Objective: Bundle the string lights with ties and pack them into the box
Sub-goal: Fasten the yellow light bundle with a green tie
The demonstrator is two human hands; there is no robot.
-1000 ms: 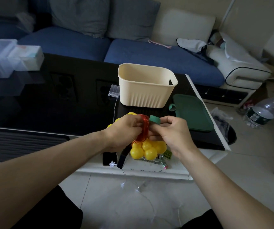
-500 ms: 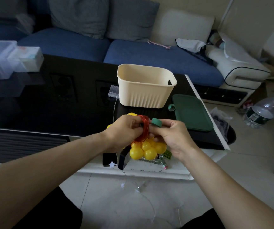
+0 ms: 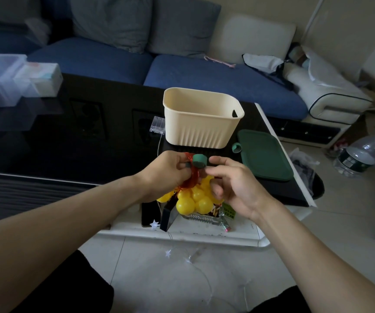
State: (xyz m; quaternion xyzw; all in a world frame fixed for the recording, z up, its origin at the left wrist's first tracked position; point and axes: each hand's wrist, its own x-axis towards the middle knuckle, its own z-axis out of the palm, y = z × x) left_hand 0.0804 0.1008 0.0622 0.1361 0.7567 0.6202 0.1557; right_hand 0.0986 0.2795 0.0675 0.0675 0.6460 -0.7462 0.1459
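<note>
A cluster of yellow ball lights point(image 3: 192, 201) with coiled red wire point(image 3: 192, 177) hangs in front of me above the table's near edge. My left hand point(image 3: 166, 172) grips the red wire coil at its top. A rolled green tie point(image 3: 199, 160) sits against the coil between both hands. My right hand point(image 3: 236, 184) pinches the tie's end with thumb and forefinger. The cream ribbed box point(image 3: 201, 118) stands behind on the black table point(image 3: 69, 136), open and with nothing visible inside. Its green lid point(image 3: 264, 152) lies to the right.
A second green tie point(image 3: 236, 147) lies by the lid. A clear battery case point(image 3: 157, 124) sits left of the box, its thin wire with star lights point(image 3: 168, 253) trailing to the floor. Clear plastic containers point(image 3: 12, 77) stand far left. A water bottle point(image 3: 365, 152) lies on the floor.
The green tie has come round onto the top of the red coil. My right hand has shifted slightly right and its fingers have spread. My left hand keeps its hold.
</note>
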